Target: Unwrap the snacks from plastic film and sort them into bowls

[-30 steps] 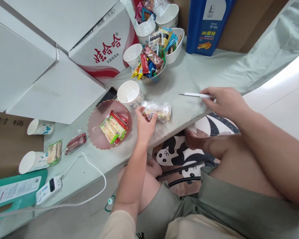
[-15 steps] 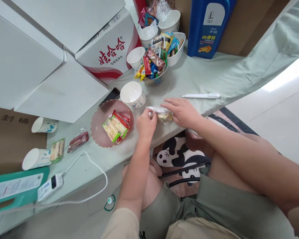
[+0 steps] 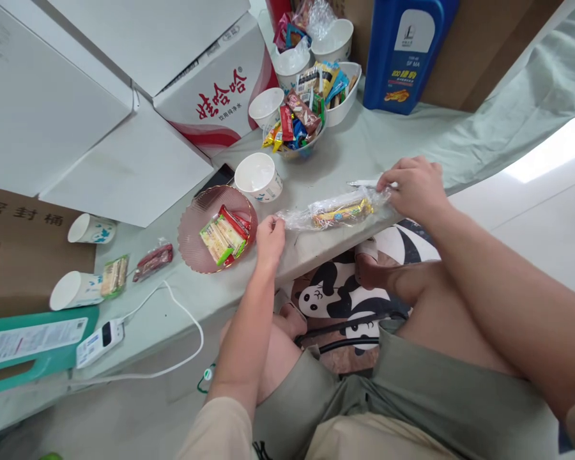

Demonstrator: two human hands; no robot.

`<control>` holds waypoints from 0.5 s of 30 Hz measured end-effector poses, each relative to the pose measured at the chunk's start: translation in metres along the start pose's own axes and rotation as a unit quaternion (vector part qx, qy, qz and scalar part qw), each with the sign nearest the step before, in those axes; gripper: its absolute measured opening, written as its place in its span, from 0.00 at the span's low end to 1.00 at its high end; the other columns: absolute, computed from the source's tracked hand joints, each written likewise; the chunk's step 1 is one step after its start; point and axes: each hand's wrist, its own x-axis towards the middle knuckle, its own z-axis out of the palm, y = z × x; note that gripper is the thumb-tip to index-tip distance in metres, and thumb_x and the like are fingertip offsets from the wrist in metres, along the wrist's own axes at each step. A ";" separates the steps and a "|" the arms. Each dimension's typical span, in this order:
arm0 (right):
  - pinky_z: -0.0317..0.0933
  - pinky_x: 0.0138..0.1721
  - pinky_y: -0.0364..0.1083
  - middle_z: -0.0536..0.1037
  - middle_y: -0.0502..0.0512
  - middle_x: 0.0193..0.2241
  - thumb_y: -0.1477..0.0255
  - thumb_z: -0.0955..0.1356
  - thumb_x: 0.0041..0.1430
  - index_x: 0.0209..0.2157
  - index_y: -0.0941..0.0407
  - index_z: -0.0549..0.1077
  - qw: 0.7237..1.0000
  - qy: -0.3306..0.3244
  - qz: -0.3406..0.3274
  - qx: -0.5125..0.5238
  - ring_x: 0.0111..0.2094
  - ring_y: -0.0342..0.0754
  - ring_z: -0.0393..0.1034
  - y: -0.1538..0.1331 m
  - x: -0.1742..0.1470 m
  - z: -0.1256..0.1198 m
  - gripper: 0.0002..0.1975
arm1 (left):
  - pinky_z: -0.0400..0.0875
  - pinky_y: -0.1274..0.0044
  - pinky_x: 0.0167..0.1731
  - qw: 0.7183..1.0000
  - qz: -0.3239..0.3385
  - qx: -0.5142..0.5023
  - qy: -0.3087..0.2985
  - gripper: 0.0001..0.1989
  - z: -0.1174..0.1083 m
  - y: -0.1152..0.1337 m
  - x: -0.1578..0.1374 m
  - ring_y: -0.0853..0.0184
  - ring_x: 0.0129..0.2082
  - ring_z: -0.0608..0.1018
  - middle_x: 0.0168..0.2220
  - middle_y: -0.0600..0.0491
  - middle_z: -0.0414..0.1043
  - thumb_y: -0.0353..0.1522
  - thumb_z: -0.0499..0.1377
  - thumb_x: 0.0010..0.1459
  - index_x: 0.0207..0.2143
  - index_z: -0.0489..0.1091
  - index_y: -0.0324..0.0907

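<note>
Clear plastic wrap (image 3: 301, 220) is stretched between my two hands at the table's front edge. Inside it lies a yellow-wrapped snack bar (image 3: 342, 214). My left hand (image 3: 270, 241) pinches the wrap's left end between thumb and fingers. My right hand (image 3: 414, 186) grips the right end, beside the white pen (image 3: 361, 184), which it partly hides. Left of my left hand stands a pink ribbed glass bowl (image 3: 191, 246) with several wrapped biscuits (image 3: 224, 236). A white paper cup (image 3: 257, 176) stands upright behind my left hand.
A clear bowl (image 3: 301, 153) of snacks and a white bowl (image 3: 347, 108) stand at the back, near a blue jug (image 3: 402, 57). White boxes (image 3: 220, 96) line the back left. Two paper cups (image 3: 74, 291) lie tipped at left, near a white power strip (image 3: 99, 344) with its cable.
My hands have moved apart, the right one farther right to the pen, the left one slightly left. The bunched wrap is now drawn out lengthwise, showing the yellow snack bar.
</note>
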 end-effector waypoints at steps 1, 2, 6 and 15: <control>0.53 0.47 0.63 0.76 0.60 0.35 0.79 0.68 0.50 0.28 0.52 0.81 1.000 0.008 0.024 0.003 0.46 0.63 0.64 0.003 0.001 -0.003 0.10 | 0.59 0.78 0.30 1.000 0.001 0.024 -0.006 0.11 -0.001 0.000 -0.001 0.70 0.26 0.66 0.22 0.58 0.62 0.32 0.53 0.59 0.23 0.63 0.42; 0.52 0.48 0.65 0.76 0.61 0.37 0.79 0.68 0.51 0.27 0.53 0.81 0.998 0.019 0.051 0.004 0.47 0.64 0.64 0.004 0.002 -0.006 0.09 | 0.59 0.77 0.30 0.999 -0.001 0.051 -0.013 0.11 -0.002 0.000 -0.002 0.69 0.27 0.67 0.22 0.57 0.63 0.31 0.53 0.59 0.23 0.64 0.42; 0.52 0.51 0.67 0.75 0.66 0.44 0.80 0.67 0.52 0.33 0.55 0.81 0.986 0.107 0.127 0.000 0.51 0.68 0.64 -0.004 -0.001 -0.022 0.12 | 0.64 0.72 0.35 0.988 -0.013 0.150 -0.019 0.10 -0.003 0.007 -0.010 0.62 0.30 0.71 0.26 0.53 0.68 0.33 0.58 0.58 0.41 0.73 0.40; 0.63 0.39 0.51 0.78 0.55 0.33 0.71 0.64 0.58 0.40 0.52 0.77 0.972 -0.125 -0.185 0.075 0.36 0.52 0.72 -0.054 -0.039 -0.028 0.11 | 0.68 0.63 0.54 0.929 0.349 0.120 -0.008 0.11 0.007 0.014 -0.017 0.57 0.51 0.74 0.49 0.44 0.71 0.41 0.60 0.62 0.36 0.76 0.44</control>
